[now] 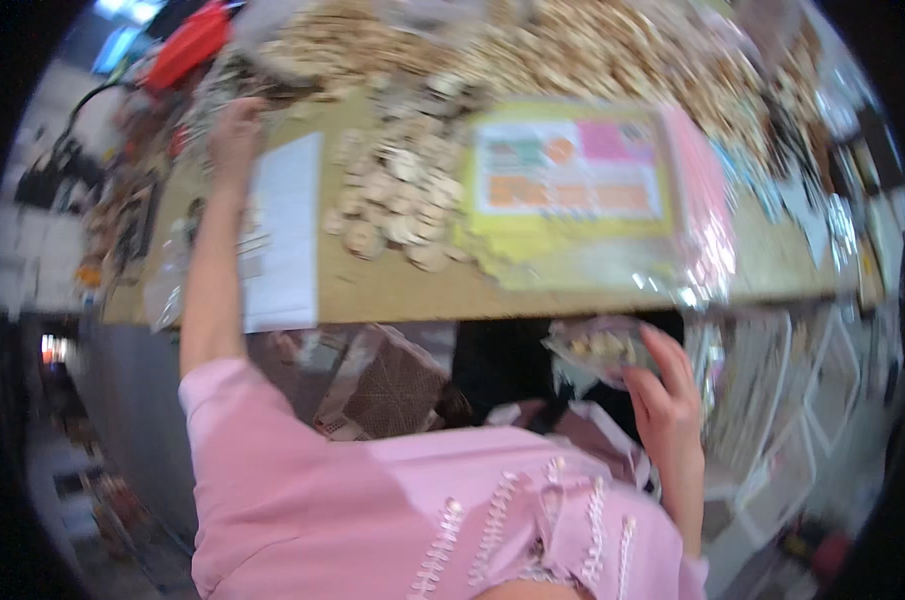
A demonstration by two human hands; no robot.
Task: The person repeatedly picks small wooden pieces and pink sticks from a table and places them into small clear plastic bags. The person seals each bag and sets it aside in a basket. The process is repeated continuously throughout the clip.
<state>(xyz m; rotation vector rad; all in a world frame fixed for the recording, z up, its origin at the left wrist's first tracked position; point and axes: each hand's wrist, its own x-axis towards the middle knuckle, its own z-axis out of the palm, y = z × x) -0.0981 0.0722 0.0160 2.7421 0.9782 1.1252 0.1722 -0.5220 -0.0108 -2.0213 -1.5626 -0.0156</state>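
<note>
My left arm stretches to the far left of the table, where my left hand (237, 132) is at a heap of small greyish pieces (218, 95). Motion blurs its fingers, so their grip cannot be made out. Below the table's front edge, my right hand (665, 395) pinches a small clear plastic bag (598, 345) between thumb and fingers. Some pale little pieces show inside the bag. Round, flat wooden discs (403, 195) lie piled in the middle of the table, with a white paper sheet (285, 230) to their left.
Clear packages with a yellow printed sheet (573, 235) lie stacked right of the discs. A long mound of light wooden pieces (573, 50) covers the table's back. A red object (188, 45) is at the far left. White racks (773, 400) stand at right, below the tabletop.
</note>
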